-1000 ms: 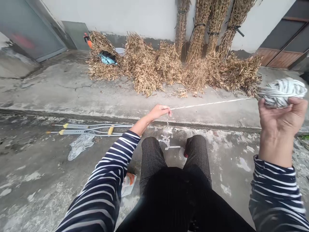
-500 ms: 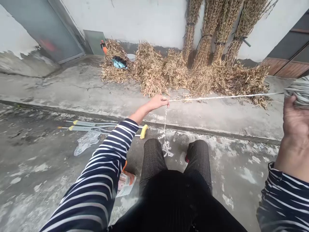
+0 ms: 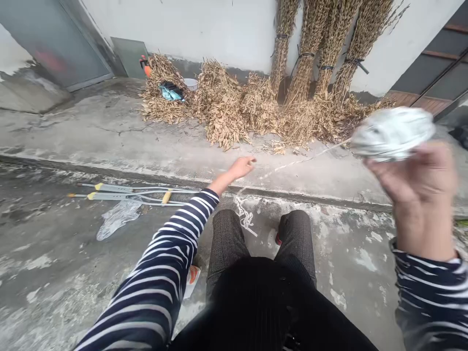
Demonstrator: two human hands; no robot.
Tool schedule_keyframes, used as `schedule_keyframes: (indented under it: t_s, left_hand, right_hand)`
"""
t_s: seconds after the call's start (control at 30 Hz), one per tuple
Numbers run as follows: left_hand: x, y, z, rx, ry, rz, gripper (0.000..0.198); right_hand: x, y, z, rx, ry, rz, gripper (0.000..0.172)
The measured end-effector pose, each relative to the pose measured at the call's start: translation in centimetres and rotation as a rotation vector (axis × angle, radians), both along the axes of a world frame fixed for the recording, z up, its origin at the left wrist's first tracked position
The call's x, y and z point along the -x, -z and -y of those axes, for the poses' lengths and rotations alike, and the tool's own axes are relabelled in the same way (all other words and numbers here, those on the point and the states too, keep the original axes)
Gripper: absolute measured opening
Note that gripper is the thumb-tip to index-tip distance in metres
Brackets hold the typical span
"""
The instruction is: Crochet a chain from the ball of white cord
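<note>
My right hand [image 3: 426, 183], blurred by motion, is raised on the right and grips a ball of white string [image 3: 393, 132]. From the ball a slack strand [image 3: 292, 165] slopes down leftward, passing beneath my left hand. It ends in a loose tangle of string [image 3: 245, 217] on the ground by my knees. My left hand [image 3: 241, 167] hovers at the middle with its fingers loosely bent and slightly apart. No string shows in it.
Dried plant stalks [image 3: 223, 107] lie heaped along the white wall, where tied bundles [image 3: 307, 53] lean upright. Crutches [image 3: 127, 191] and a clear plastic bag [image 3: 119, 218] lie on the left. A low concrete step [image 3: 164, 146] runs across in front.
My left hand has let go of the string, which has gone from taut to slack and dropped below it. My right hand has brought the ball left and further into view.
</note>
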State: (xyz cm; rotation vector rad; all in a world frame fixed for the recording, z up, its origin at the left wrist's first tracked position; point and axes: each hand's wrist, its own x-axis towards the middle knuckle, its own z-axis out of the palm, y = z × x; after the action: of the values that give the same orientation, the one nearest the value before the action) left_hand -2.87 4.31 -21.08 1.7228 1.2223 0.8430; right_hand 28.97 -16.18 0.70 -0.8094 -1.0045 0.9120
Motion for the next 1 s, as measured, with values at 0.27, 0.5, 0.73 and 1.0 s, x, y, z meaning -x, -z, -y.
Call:
schedule_keyframes:
  t_s: [0.27, 0.5, 0.73, 1.0]
  left_hand:
    - [-9.2, -1.2, 10.2, 0.36, 0.305, 0.69, 0.038]
    - [-7.1, 3.1, 13.1, 0.322, 0.124, 0.445, 0.017]
    - [-5.9, 4.3, 13.5, 0.353, 0.158, 0.272, 0.01]
    - [-4.4, 5.4, 12.9, 0.366, 0.167, 0.298, 0.008]
  right_hand:
    - [6.1, 11.9, -2.7, 0.472, -0.349, -0.242, 0.054]
    - [5.5, 19.0, -0.8, 0.562, -0.441, -0.442, 0.063]
    - [3.3, 19.2, 0.7, 0.436, -0.338, -0.347, 0.065]
    - [3.0, 17.9, 2.0, 0.358, -0.165, -0.335, 0.059]
